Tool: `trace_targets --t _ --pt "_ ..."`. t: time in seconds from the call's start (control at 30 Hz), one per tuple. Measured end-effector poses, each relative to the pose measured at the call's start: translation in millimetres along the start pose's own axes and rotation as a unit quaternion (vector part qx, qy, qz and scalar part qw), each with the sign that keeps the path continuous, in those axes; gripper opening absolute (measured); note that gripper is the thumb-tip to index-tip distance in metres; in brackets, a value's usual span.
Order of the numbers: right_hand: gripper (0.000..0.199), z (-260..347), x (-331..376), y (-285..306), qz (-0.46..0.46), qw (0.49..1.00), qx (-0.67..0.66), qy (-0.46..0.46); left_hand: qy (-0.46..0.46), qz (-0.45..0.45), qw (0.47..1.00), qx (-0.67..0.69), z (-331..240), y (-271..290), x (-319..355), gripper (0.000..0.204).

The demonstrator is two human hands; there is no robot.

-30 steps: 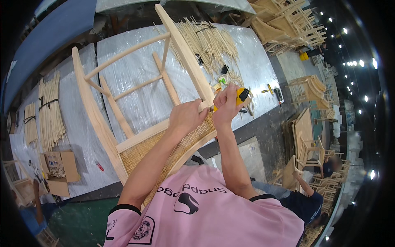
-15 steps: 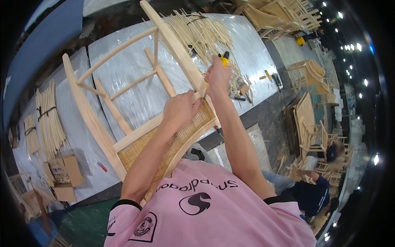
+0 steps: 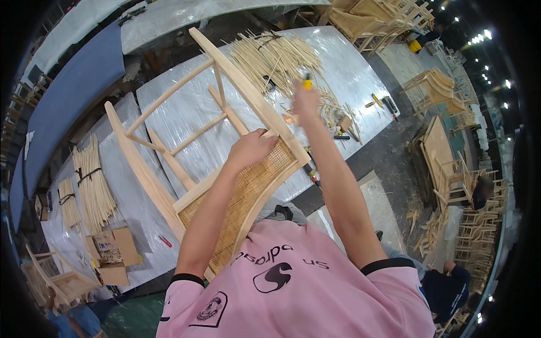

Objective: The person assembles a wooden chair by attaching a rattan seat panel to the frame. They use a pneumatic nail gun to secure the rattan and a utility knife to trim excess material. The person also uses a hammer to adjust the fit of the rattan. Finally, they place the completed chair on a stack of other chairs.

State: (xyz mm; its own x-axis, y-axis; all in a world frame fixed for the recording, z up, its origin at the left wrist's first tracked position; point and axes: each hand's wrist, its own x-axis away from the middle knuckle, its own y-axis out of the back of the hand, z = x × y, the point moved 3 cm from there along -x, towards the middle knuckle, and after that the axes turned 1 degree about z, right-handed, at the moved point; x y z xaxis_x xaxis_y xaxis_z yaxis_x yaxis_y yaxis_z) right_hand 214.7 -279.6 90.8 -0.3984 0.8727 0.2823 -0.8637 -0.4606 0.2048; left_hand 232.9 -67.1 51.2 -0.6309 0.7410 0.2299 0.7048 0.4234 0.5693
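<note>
A pale wooden chair frame [image 3: 251, 94] lies tilted on the plastic-covered table, its legs pointing away from me. Near me is its woven cane panel [image 3: 256, 183], bordered by wooden rails. My left hand [image 3: 252, 150] grips the rail at the panel's far right corner, fingers curled over the wood. Raised to the right of the frame, my right hand [image 3: 305, 101] is closed round a hand tool with a yellow-and-black handle [image 3: 307, 84]. Motion blurs this hand, and the tool's working end cannot be made out.
Bundled cane strips [image 3: 270, 56] lie beyond the frame, with more bundles [image 3: 93, 180] at left. A cardboard box [image 3: 125, 248] and red-handled tool [image 3: 164, 241] are near left. Other tools [image 3: 389, 104] lie at the table's right end. Stacked chairs [image 3: 434, 90] and a co-worker [image 3: 445, 290] are right.
My right hand has lifted the tool off the frame's corner, moving right and away from my left hand. My left hand stays on the rail. The whole view has shifted slightly.
</note>
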Motion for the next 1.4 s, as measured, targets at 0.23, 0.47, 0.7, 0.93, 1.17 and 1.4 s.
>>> trace_targets --t 0.23,0.47,0.7,0.93,1.17,1.4 --pt "0.029 15.5 30.0 176.4 0.036 0.987 0.064 0.142 0.027 0.102 0.99 0.089 -7.7 -0.9 -8.0 0.052" --pt "0.029 -83.0 75.5 160.1 0.065 0.991 -0.025 0.118 -0.046 0.002 0.999 -0.008 2.6 -14.7 -0.9 0.057" --pt "0.031 22.5 134.0 106.1 0.106 0.909 -0.091 0.393 -0.01 0.064 0.997 0.036 0.6 -4.3 -7.2 0.058" --pt "0.024 17.7 130.1 89.1 0.157 0.875 -0.298 0.347 -0.007 0.038 0.999 -0.007 1.6 -1.1 -6.4 0.06" --pt "0.024 -28.1 119.6 48.4 0.199 0.797 -0.491 0.291 -0.025 -0.004 0.993 -0.117 -17.6 -6.4 10.0 0.055" --pt "0.031 -40.3 120.7 33.5 0.157 0.837 -0.434 0.292 -0.045 -0.011 0.991 -0.122 -16.7 -2.3 9.4 0.056"
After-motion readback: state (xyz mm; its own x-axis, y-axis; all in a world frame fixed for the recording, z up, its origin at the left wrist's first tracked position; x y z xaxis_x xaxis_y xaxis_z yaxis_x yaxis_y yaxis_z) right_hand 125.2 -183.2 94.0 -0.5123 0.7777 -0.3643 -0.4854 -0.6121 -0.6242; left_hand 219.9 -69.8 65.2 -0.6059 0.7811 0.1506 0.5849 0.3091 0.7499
